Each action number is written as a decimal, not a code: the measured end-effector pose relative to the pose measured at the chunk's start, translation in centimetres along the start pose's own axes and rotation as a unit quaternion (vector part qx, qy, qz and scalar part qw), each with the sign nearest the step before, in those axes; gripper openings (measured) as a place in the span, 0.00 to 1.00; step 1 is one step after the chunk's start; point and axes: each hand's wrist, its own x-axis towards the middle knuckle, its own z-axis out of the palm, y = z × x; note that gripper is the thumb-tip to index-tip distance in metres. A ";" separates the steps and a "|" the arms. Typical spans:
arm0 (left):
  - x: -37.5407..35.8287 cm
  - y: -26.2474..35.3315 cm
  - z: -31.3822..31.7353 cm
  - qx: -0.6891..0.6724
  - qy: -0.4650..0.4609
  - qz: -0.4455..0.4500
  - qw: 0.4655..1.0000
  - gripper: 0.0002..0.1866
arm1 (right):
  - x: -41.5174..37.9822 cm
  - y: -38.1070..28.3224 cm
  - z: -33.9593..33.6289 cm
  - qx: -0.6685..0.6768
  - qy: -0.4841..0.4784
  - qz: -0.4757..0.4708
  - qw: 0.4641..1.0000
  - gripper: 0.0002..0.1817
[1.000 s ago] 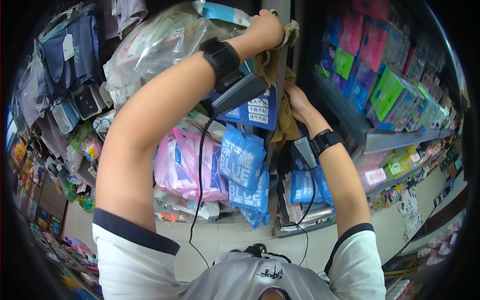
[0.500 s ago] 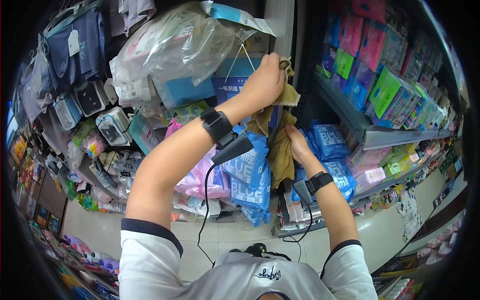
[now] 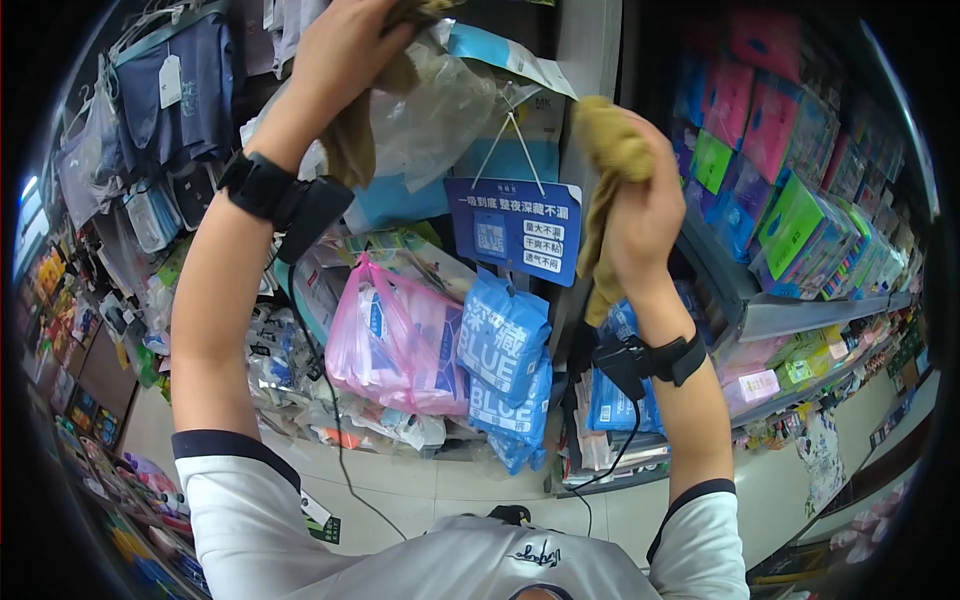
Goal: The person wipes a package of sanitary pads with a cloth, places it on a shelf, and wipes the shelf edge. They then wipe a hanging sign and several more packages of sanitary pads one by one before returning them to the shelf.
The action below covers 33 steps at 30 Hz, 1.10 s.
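Observation:
My left hand (image 3: 340, 60) is raised at the upper left, fingers wrapped round a brownish cloth (image 3: 352, 140) that hangs below it. In my right hand (image 3: 648, 205), right of centre, a bunched olive-yellow cloth (image 3: 612, 140) is gripped, its lower end hanging along the palm. Between the hands a blue sign (image 3: 513, 230) with white lettering hangs from a white string. Clear plastic wrapping (image 3: 435, 120) lies just right of my left hand. Whether the two cloths are separate pieces, I cannot tell.
Blue packages (image 3: 505, 340) hang beside a pink plastic bag (image 3: 395, 340) below the sign. At the right, a shelf (image 3: 800, 318) carries colourful packs (image 3: 810, 235). Grey garments (image 3: 175, 90) hang upper left. A grey upright (image 3: 590, 50) divides the shelving.
My left hand has moved up and left with cloth. My right hand has risen with the olive-yellow cloth. The hands are farther apart, and the blue sign is now uncovered.

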 end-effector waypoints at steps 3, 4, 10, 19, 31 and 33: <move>-0.7 -3.4 1.8 0.009 -0.045 -0.008 0.999 0.15 | 2.9 -3.5 4.7 -0.077 -0.078 -0.096 0.989 0.16; -1.0 -4.2 2.4 -0.006 -0.077 -0.015 0.997 0.15 | 3.7 -3.2 7.1 -0.082 -0.087 -0.094 0.988 0.15; -3.5 -7.8 4.9 -0.004 -0.043 -0.072 0.996 0.14 | 5.6 0.7 15.4 -0.152 -0.189 -0.036 0.969 0.15; -10.2 -14.7 1.7 0.084 -0.107 -0.157 0.978 0.15 | 5.2 1.7 15.1 -0.221 -0.273 0.011 0.936 0.16; -4.1 -9.3 0.7 0.018 -0.090 -0.059 0.994 0.13 | 4.0 2.9 15.5 -0.178 -0.213 -0.033 0.960 0.14; -3.0 -7.5 3.1 0.013 -0.093 0.010 0.996 0.13 | 3.9 2.8 15.5 -0.206 -0.248 -0.015 0.946 0.15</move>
